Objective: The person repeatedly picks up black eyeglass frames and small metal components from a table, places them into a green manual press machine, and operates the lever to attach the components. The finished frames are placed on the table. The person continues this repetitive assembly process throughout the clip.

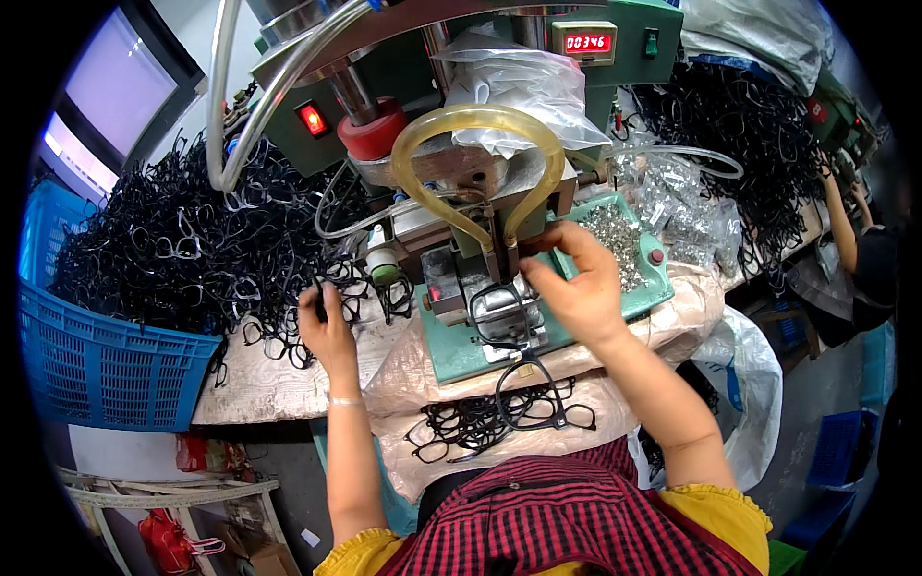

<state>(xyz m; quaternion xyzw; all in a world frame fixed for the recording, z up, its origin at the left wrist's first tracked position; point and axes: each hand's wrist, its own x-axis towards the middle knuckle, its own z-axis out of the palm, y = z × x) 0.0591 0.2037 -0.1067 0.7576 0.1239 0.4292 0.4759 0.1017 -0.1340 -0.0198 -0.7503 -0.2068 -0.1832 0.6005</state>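
Head view: two hands at a green press machine (615,58).
Left hand (325,326) pinches a black frame from the pile (192,250); right hand (576,283), fingers pressed together, steadies a frame (499,317) under the amber hose (475,120).

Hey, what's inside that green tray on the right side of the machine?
The green tray holds a heap of small silvery metal parts, too small to identify. The right hand covers the tray's near left portion, so what lies under it, and beneath the heap, cannot be seen.
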